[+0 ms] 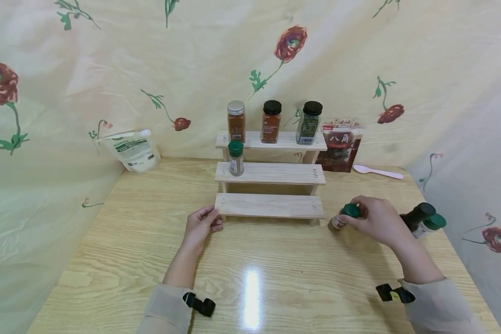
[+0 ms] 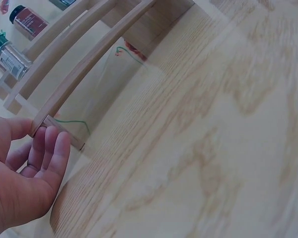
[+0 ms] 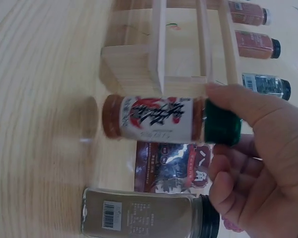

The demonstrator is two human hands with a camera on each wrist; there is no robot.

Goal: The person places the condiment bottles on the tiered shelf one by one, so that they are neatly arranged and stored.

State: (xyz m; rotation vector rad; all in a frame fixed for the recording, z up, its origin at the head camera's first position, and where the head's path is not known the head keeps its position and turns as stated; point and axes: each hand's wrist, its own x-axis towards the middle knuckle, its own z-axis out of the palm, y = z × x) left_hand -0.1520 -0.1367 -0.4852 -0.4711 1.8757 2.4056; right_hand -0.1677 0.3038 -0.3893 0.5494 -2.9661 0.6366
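A three-tier wooden rack (image 1: pixel 271 205) stands on the table. At the left end of its lowest step is my left hand (image 1: pixel 201 226), thumb and fingers pinching the board's end. My right hand (image 1: pixel 377 218) pinches a small spice jar (image 3: pixel 156 118) by its green cap. This jar has reddish-brown contents and a white label; it tilts slightly, close over the table to the right of the rack. The middle step carries a green-capped jar (image 1: pixel 236 160) at its left. Three taller jars line the top step: silver-capped (image 1: pixel 236 123), black-capped red (image 1: pixel 271 123) and black-capped green (image 1: pixel 309 125).
Beyond my right hand stand a black-capped jar (image 1: pixel 419 214) and another green-capped jar (image 1: pixel 434 223), partly hidden by the hand. A dark red packet (image 1: pixel 338 148) leans behind the rack's right side, near a pink spoon (image 1: pixel 377 172). A white pouch (image 1: pixel 135 150) leans at the back left.
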